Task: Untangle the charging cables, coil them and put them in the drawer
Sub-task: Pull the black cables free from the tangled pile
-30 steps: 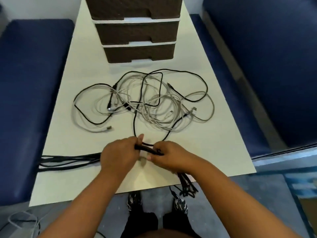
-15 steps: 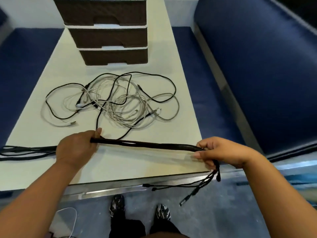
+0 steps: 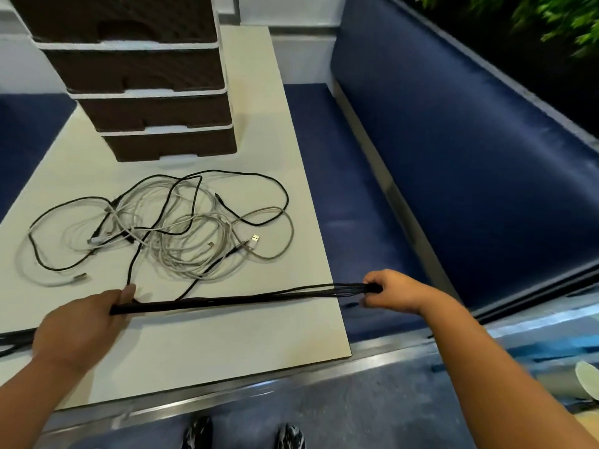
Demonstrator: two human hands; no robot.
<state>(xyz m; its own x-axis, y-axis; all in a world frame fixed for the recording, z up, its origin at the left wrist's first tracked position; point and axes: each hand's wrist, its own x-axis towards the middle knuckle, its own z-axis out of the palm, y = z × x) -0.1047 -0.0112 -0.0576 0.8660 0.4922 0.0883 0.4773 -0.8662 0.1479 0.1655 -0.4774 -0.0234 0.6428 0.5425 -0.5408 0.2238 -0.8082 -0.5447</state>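
A bundle of black cables is stretched taut across the near part of the white table. My left hand grips its thick end on the left. My right hand pinches its thin strands just past the table's right edge. Behind the bundle lies a tangle of white and black charging cables. A brown drawer unit with several shut drawers stands at the far end of the table.
Blue cushioned benches flank the table on both sides. More black cable trails off the table's left edge. My shoes show on the floor below the near edge.
My hands have drawn apart, the right one sliding out along the black bundle past the table's right edge. The bundle's loose ends no longer hang below my right hand. The view has swung right.
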